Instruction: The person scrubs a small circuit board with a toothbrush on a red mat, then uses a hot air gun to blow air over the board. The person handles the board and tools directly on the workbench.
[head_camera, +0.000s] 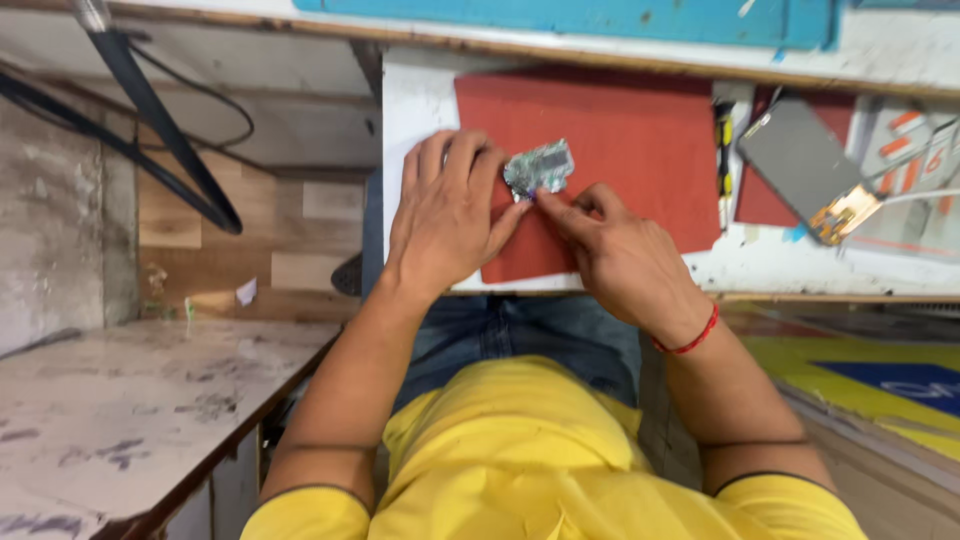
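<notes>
A small greenish circuit board (540, 166) lies on a red mat (630, 130) on a white worktop. My left hand (445, 215) rests flat on the mat's left edge, fingertips against the board's left side. My right hand (612, 250), with a red thread on the wrist, pinches at the board's lower edge with thumb and forefinger; whether a small tool sits between those fingers cannot be made out.
A yellow-and-black tool (724, 160) lies along the mat's right edge. A grey phone panel (805, 165) with a gold flex end rests further right. Black cables (160, 130) hang at the left above a worn side table (130, 400).
</notes>
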